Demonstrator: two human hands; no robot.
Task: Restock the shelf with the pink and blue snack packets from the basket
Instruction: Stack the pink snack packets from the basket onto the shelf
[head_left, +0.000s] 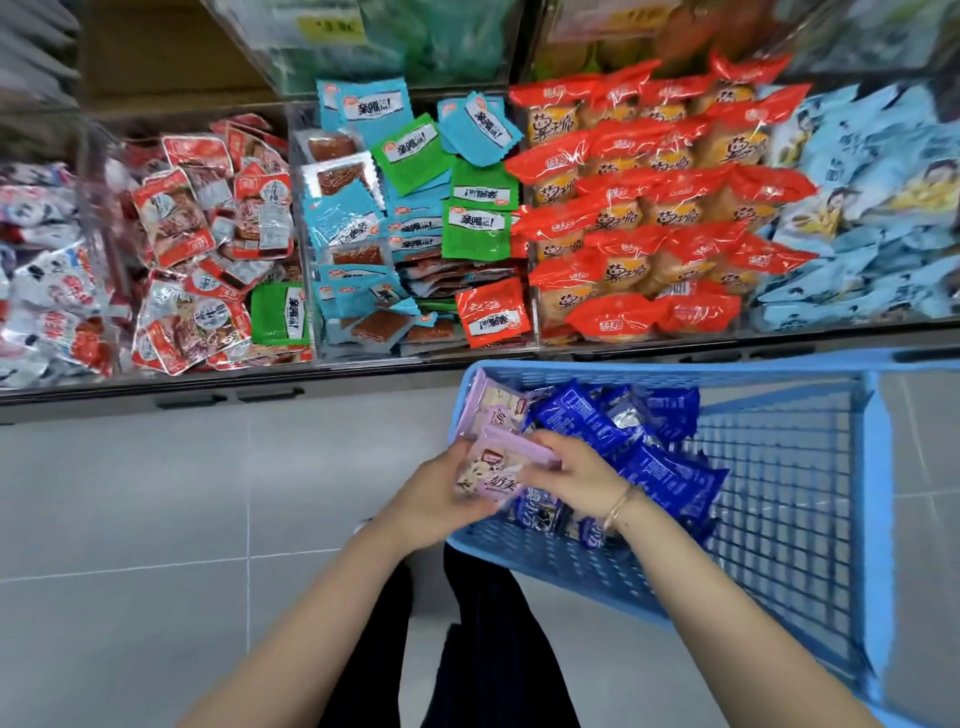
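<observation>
A blue plastic basket (810, 467) stands on the floor in front of the shelf. Several dark blue snack packets (582, 415) lie in its left part, and a pink packet (496, 408) leans against its left wall. My left hand (431, 499) grips a pink packet (493, 470) at the basket's left corner. My right hand (576, 478), with a bracelet on the wrist, pinches the same packet's upper right edge.
The shelf (363, 364) holds clear bins of red-and-white packets, blue and green packets (410, 218), orange cake packs (654, 208) and pale blue bags (872, 208). Grey floor tiles (156, 493) lie at left. My dark-trousered legs are below.
</observation>
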